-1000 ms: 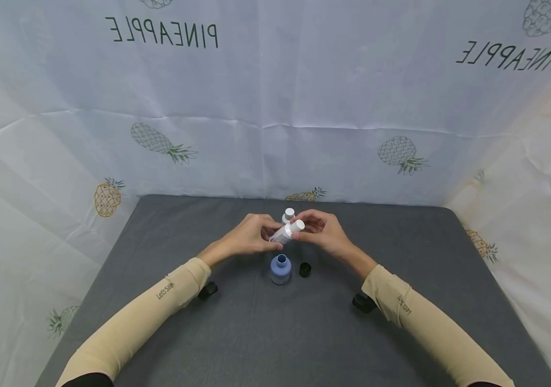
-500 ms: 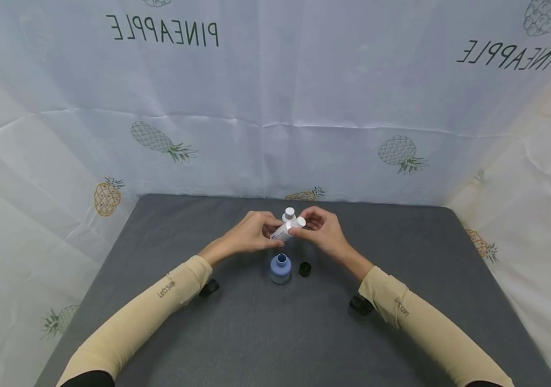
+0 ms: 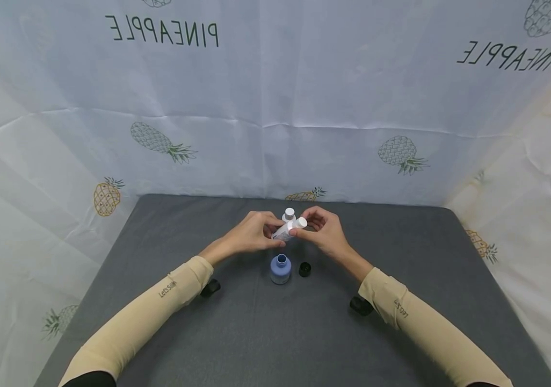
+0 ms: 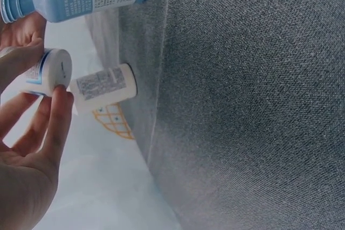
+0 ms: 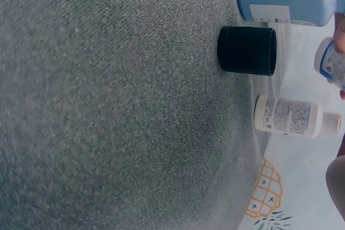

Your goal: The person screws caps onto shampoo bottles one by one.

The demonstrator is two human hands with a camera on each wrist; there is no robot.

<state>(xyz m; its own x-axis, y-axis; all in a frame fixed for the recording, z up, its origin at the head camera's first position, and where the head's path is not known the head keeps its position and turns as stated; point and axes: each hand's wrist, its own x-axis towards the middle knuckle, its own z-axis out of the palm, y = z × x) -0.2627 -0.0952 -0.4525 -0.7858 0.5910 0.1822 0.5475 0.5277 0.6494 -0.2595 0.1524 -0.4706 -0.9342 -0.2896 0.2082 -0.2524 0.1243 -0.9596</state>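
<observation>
Above the table, my left hand [image 3: 251, 232] grips a small white bottle [image 3: 284, 232] around its lower body. The bottle tilts, its white cap [image 3: 302, 222] pointing up and to the right. My right hand [image 3: 326, 232] has its thumb on the bottle just below the cap, with its fingers curled behind. In the left wrist view, fingertips press near the bottle's round base [image 4: 63, 68]. Directly below the hands stands a blue bottle [image 3: 281, 270], uncapped, its threaded neck showing. A black cap [image 3: 305, 269] sits on the table to its right.
Behind the held bottle stands a second white bottle [image 5: 288, 116] with its cap on. The grey cloth-covered table [image 3: 275, 344] ends at a hanging pineapple-print curtain [image 3: 275, 161]. Black wrist devices [image 3: 361, 306] show under both forearms.
Over the second, my right thumb has shifted onto the bottle below the cap, and the held bottle has moved slightly up and right. The blue bottle and black cap have stayed put.
</observation>
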